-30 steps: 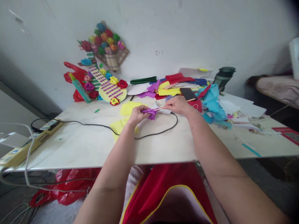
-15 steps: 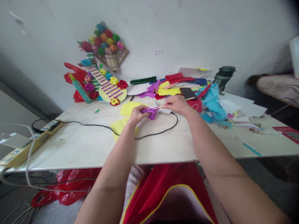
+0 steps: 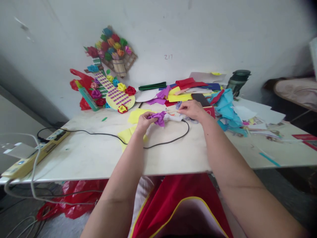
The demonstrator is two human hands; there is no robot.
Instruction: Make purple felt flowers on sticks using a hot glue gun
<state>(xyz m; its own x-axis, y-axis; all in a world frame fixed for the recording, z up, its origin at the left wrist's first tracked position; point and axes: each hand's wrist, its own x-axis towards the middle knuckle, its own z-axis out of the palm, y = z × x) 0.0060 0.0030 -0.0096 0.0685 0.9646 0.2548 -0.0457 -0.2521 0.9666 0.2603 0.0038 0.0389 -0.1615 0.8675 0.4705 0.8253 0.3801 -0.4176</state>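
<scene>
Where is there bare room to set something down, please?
Nearer than the black cable, tabletop is mostly bare between the yellow power strip and left forearm, and between the forearms. The back right is crowded with coloured sheets and crumpled blue paper.

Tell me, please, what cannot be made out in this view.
In the head view:
Part of the purple crepe paper: hidden by the left hand.
Part of the wooden stick: covered by the right hand.
Markings on the glue bottle: blurred, too small.
Red sheet: cut off by the right edge.
</scene>
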